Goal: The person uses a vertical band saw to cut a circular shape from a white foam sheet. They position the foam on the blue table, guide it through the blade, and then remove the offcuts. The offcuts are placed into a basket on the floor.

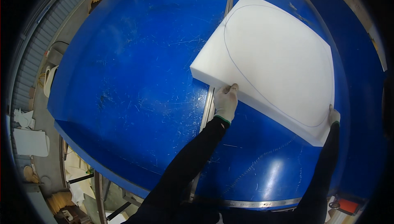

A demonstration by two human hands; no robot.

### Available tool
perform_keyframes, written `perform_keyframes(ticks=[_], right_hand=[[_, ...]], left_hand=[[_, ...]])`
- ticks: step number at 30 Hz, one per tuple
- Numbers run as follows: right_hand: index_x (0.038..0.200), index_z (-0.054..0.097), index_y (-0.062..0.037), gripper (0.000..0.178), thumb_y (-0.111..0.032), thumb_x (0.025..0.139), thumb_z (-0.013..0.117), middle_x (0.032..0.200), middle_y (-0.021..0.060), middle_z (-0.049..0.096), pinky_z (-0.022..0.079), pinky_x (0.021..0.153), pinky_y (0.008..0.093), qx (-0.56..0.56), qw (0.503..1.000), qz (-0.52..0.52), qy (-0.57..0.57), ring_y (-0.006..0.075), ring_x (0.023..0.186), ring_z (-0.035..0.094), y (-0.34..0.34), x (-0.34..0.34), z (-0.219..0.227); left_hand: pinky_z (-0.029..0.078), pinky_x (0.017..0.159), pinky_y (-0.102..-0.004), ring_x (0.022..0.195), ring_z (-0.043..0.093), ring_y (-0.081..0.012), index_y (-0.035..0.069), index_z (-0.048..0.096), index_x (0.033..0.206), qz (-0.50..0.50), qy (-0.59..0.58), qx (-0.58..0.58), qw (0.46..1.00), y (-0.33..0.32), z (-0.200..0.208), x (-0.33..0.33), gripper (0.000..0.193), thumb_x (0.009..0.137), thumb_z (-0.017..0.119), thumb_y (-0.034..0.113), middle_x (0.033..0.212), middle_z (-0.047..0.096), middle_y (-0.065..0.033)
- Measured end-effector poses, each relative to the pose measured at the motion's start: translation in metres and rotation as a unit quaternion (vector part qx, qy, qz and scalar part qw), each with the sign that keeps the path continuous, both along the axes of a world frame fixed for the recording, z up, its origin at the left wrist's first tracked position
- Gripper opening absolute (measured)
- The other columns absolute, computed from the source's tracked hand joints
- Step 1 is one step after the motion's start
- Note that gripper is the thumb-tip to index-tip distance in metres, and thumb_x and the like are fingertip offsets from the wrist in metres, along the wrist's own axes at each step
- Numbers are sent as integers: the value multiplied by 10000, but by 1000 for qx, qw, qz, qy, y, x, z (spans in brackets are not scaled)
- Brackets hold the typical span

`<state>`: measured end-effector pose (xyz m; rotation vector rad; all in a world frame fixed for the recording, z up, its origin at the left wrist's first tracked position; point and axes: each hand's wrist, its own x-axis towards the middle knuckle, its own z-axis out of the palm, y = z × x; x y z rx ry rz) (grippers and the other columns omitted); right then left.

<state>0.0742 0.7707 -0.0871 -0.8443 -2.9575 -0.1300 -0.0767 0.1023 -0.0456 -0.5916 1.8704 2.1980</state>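
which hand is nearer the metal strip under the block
The left hand, touching the white block beside the metal strip; the right hand is at the block's right side.

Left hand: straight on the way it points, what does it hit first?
The white block: the left hand is at its near edge, thumb against it. Whether the fingers would pass beneath is unclear; depth there is hidden.

Above a blue bench [135, 80], the left hand [226, 102] holds a white block [283, 56] by its near edge, the right hand [334, 115] its right.
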Motion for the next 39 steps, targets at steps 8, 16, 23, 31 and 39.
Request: perform_keyframes(ticks=[8, 16, 23, 31, 39], right_hand=[[906, 710, 64, 652, -552, 1018, 524, 859, 250, 692, 469, 786, 467, -185, 969, -117, 115, 410, 842, 630, -77, -1, 26], [938, 712, 78, 592, -494, 1014, 580, 823, 206, 704, 477, 758, 421, -210, 959, -125, 146, 311, 779, 628, -106, 24, 42], [981, 706, 95, 574, -467, 1010, 597, 824, 215, 689, 476, 768, 411, -254, 942, -139, 173, 307, 785, 613, -127, 37, 41], [922, 700, 83, 536, -437, 1015, 609, 755, 134, 647, 466, 696, 374, -279, 930, -145, 191, 215, 708, 559, -163, 52, 45], [792, 628, 52, 518, -408, 1027, 607, 674, 103, 568, 432, 634, 385, -278, 926, -135, 216, 191, 647, 492, -217, 71, 51]], left_hand=[[501, 768, -325, 789, 642, -190, -17, 731, 898, 17, 9, -38, 999, -5, -12, -6, 283, 946, 710, 261, 839, 714, -81], [490, 799, -312, 845, 645, -173, -48, 721, 1009, 1, 13, 24, 1000, -12, 9, -6, 276, 972, 655, 218, 922, 726, -88], [489, 791, -324, 824, 632, -184, -65, 716, 1005, 30, 54, 9, 998, -15, 4, -13, 294, 973, 647, 219, 888, 709, -91], [475, 706, -333, 773, 606, -170, -68, 710, 976, 10, 36, 0, 999, -26, 7, -27, 317, 961, 662, 245, 813, 674, -86], [435, 599, -324, 653, 549, -141, -29, 699, 891, 46, 43, -12, 998, -38, -1, -48, 264, 938, 697, 231, 711, 608, -43]])
